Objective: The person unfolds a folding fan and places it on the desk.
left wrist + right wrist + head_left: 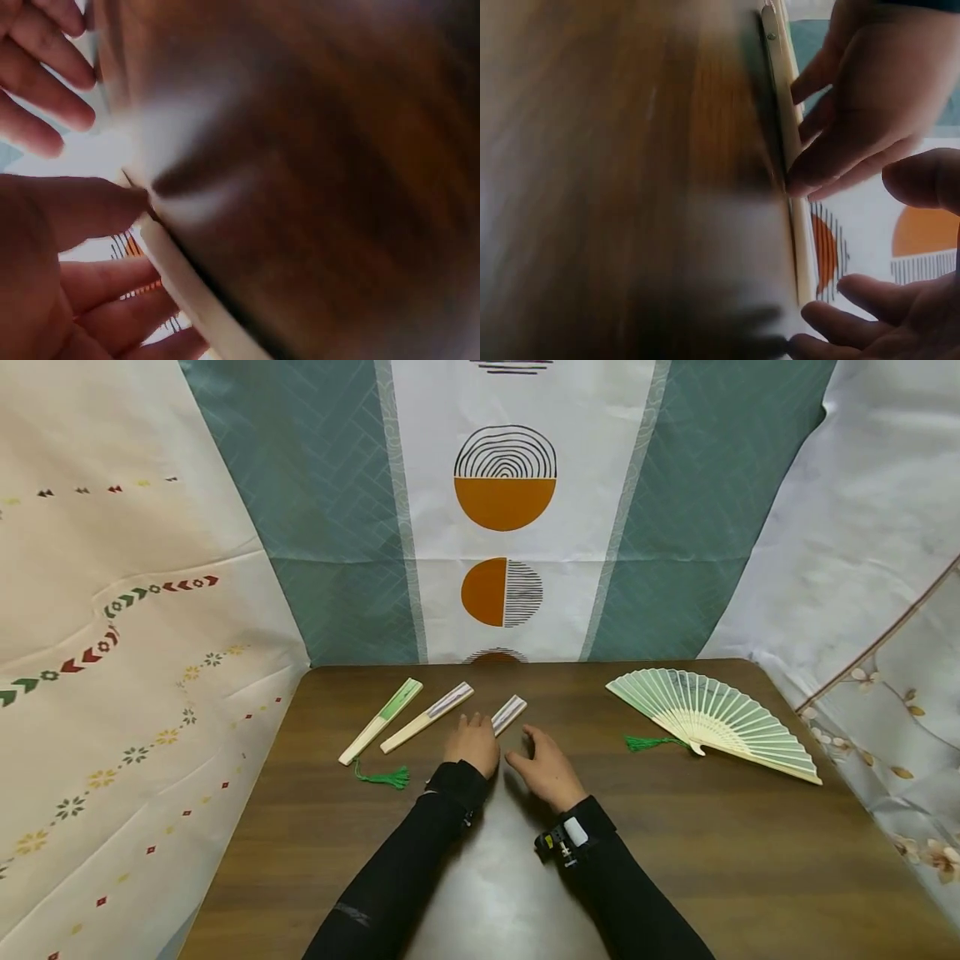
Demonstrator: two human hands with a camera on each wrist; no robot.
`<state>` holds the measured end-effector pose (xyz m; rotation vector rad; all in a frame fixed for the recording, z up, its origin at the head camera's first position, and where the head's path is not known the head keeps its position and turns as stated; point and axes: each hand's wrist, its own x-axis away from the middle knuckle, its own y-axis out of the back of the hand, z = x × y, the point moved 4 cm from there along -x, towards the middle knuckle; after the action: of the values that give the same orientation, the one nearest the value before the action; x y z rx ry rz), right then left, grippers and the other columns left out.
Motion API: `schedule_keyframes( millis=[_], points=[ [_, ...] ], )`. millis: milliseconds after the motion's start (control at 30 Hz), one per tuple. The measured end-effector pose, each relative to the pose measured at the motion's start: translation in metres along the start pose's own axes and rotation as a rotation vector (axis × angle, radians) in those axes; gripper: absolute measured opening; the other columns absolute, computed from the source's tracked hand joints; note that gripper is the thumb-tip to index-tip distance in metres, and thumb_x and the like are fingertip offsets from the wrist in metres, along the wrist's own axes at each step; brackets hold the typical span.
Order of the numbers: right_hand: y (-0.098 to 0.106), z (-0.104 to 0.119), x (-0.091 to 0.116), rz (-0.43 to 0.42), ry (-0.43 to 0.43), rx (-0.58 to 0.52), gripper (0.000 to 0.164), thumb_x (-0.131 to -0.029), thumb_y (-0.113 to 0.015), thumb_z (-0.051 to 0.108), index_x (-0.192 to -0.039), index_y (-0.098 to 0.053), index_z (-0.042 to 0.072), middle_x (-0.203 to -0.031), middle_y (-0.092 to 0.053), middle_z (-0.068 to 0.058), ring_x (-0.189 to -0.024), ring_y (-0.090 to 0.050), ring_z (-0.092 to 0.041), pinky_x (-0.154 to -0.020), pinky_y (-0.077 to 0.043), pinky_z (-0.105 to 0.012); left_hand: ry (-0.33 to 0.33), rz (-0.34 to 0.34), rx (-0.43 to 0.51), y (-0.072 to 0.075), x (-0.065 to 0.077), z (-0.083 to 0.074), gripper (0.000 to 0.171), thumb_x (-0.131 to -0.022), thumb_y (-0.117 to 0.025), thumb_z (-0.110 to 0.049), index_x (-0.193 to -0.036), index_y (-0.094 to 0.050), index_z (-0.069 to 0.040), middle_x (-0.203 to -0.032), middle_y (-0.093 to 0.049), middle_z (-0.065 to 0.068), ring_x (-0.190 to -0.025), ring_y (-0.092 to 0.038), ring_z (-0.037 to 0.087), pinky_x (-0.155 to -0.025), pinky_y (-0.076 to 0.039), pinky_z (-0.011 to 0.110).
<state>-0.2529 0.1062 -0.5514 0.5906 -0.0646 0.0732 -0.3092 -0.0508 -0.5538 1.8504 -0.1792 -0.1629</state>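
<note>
My left hand [474,745] grips a folded hand fan [510,715], its thumb [97,210] on the near side and its fingers [127,307] on the other. The fan's pale wooden edge [802,247] shows along the table in the right wrist view; from the head, its lower part is hidden under the hand. Just right of it is my right hand [551,768], thumb and fingers apart and holding nothing. Left of them lie two more folded fans: one with a printed pale end [427,718], the other with a green end [381,720].
A spread pale green fan [720,718] lies at the right of the brown table [712,860], with a green tassel [648,743] at its pivot. Another green tassel [386,777] lies by the leftmost folded fan. Patterned cloth [345,527] hangs behind the table.
</note>
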Motion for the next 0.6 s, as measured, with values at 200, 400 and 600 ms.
schedule_keyframes(
  millis=[200, 400, 600],
  points=[
    [-0.015, -0.018, -0.020, 0.001, -0.014, -0.003, 0.085, -0.104, -0.072, 0.041, -0.174, -0.041, 0.003, -0.181, -0.040, -0.026, -0.175, -0.022, -0.050, -0.144, -0.026, -0.071, -0.119, -0.152, -0.152, -0.025, -0.012, 0.005, 0.017, -0.101, -0.086, -0.015, -0.115, -0.083, -0.006, -0.106, -0.086, 0.012, -0.099, -0.084, 0.035, -0.092, -0.074, 0.046],
    [-0.016, -0.020, -0.022, -0.022, -0.022, -0.029, 0.084, -0.106, -0.070, 0.046, -0.174, -0.043, 0.005, -0.182, -0.040, -0.022, -0.176, -0.018, -0.049, -0.146, -0.018, -0.071, -0.171, -0.200, -0.147, -0.027, -0.014, -0.002, 0.024, -0.098, -0.088, -0.019, -0.116, -0.079, -0.005, -0.104, -0.084, 0.014, -0.097, -0.081, 0.035, -0.091, -0.072, 0.045],
    [-0.016, -0.002, -0.008, -0.048, 0.005, -0.077, 0.074, -0.108, -0.068, 0.036, -0.172, -0.047, 0.005, -0.179, -0.044, -0.026, -0.175, -0.019, -0.052, -0.143, -0.021, -0.075, -0.123, -0.144, -0.003, -0.026, -0.011, 0.004, 0.016, -0.096, -0.088, -0.018, -0.100, -0.079, -0.006, -0.095, -0.084, 0.015, -0.092, -0.082, 0.038, -0.082, -0.070, 0.050]
  ],
)
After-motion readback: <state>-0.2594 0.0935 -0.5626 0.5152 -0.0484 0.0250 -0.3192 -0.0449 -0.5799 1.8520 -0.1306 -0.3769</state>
